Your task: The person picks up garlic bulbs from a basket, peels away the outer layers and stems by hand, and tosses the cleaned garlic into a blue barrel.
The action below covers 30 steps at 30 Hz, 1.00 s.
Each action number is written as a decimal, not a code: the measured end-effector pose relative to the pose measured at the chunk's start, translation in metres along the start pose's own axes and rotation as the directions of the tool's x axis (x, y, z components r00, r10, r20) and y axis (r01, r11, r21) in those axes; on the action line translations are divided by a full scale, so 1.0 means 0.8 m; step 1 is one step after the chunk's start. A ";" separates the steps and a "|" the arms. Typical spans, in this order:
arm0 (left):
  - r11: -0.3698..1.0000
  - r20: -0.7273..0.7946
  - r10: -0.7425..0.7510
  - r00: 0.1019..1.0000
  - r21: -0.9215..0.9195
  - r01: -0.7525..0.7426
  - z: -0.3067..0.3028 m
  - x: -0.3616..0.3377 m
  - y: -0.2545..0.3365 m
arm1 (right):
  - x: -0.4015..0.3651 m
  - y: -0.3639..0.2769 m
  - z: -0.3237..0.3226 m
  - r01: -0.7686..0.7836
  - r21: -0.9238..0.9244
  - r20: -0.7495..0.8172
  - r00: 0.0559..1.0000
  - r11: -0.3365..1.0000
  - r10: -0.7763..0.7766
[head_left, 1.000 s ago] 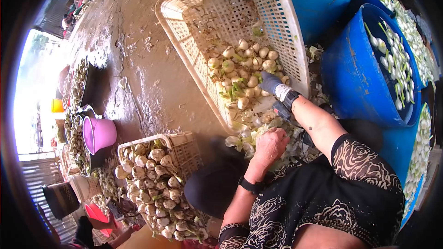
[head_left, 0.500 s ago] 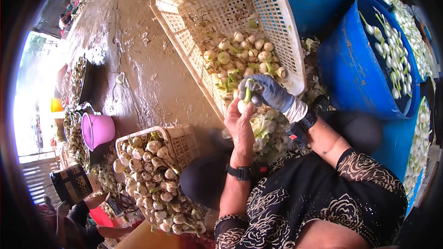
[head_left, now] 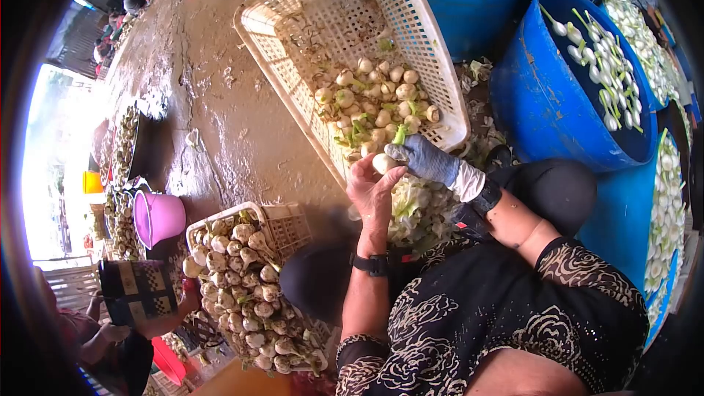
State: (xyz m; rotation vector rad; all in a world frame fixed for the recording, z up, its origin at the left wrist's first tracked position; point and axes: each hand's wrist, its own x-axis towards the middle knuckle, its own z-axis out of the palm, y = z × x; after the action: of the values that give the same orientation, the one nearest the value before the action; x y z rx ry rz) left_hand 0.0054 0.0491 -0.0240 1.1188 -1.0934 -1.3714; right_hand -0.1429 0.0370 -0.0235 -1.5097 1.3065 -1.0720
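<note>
My left hand (head_left: 372,185), bare, pinches a white onion bulb (head_left: 383,163) between thumb and fingers. My right hand (head_left: 433,160), in a grey-blue glove, is closed at the base of the bulb's green stem (head_left: 400,134); whether a small tool is also inside the glove is hidden. Both hands meet at the near end of a large cream plastic crate (head_left: 449,81), with more pale bulbs (head_left: 381,99) inside it. Loose peelings (head_left: 418,209) lie in a pile just below the hands.
A smaller crate (head_left: 293,227) holds unpeeled bulbs (head_left: 238,279) at lower left. On the right, a blue tub (head_left: 532,95) holds white bulbs with green stems. A pink bucket (head_left: 165,216) stands on the wet floor (head_left: 213,88). Another person (head_left: 106,337) sits at far left.
The view has shifted slightly. The gloved hand has uncurled from over the stem and sits at its base, leaving the green tip exposed. The person at left has moved further into view.
</note>
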 end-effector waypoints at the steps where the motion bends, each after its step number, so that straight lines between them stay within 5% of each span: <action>1: 0.990 0.027 -0.049 0.998 -0.129 0.053 0.000 -0.001 0.007 | -0.002 0.005 -0.001 0.001 -0.001 0.000 1.000 1.000 -0.001; 4: 0.951 0.064 -0.135 0.989 -0.271 0.148 -0.007 0.002 0.016 | -0.010 0.024 -0.009 0.102 -0.187 0.079 0.993 0.977 -0.089; 6: 0.938 0.110 -0.133 0.985 -0.307 0.161 -0.012 0.006 0.019 | -0.010 0.023 -0.011 0.330 -0.219 0.108 0.944 0.918 -0.313; 7: 0.870 0.157 -0.209 0.965 -0.421 0.257 -0.017 0.009 0.020 | -0.015 0.011 -0.017 0.141 -0.033 0.147 0.980 0.989 -0.135; 8: 0.778 0.212 -0.275 0.938 -0.524 0.347 -0.020 0.010 0.020 | -0.016 0.005 -0.019 0.141 -0.032 0.149 0.980 0.989 -0.135; 12: 0.779 0.164 -0.298 0.940 -0.527 0.339 -0.007 0.006 0.027 | -0.017 0.005 -0.022 0.188 -0.280 0.187 0.972 0.942 -0.139; 14: 0.793 0.165 -0.294 0.941 -0.507 0.337 -0.007 0.007 0.020 | -0.015 0.019 -0.016 0.248 -0.087 0.005 0.968 0.965 -0.249; 15: 0.865 0.102 -0.226 0.969 -0.436 0.248 -0.003 0.006 0.019 | -0.014 0.013 -0.010 0.072 0.222 -0.016 0.997 0.972 -0.070; 16: 0.922 0.046 -0.150 0.988 -0.354 0.157 0.000 0.006 0.019 | -0.015 0.007 -0.013 0.069 0.221 -0.018 0.998 0.973 -0.067; 18: 0.920 0.060 -0.174 0.983 -0.346 0.184 0.003 0.003 0.013 | -0.017 -0.004 -0.021 -0.201 0.342 0.071 0.980 0.918 0.188; 20: 0.960 0.112 0.120 0.986 -0.268 -0.087 0.011 -0.002 -0.001 | -0.011 0.019 -0.003 -0.185 0.091 -0.048 0.981 0.979 0.189; 22: 0.971 0.107 0.114 0.988 -0.222 -0.088 0.011 -0.004 -0.003 | -0.011 0.004 0.019 -0.009 0.256 -0.256 0.964 0.967 0.077; 26: 0.971 0.087 0.028 0.996 -0.240 -0.007 0.002 -0.002 0.002 | -0.017 0.026 0.013 -0.031 0.097 -0.173 0.984 0.995 0.048; 28: 0.965 0.091 -0.047 0.995 -0.255 0.069 0.001 -0.001 0.012 | -0.020 0.026 0.010 0.185 -0.216 -0.108 0.971 0.959 -0.212; 30: 0.958 0.069 -0.137 0.988 -0.246 0.150 0.000 -0.001 0.020 | -0.027 0.026 0.004 0.106 -0.116 -0.089 0.989 0.988 -0.117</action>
State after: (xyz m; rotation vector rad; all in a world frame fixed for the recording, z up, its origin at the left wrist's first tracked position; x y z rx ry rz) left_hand 0.0078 0.0483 -0.0086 0.9964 -0.8586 -1.6112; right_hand -0.1468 0.0566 -0.0457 -1.6483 1.3800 -1.1720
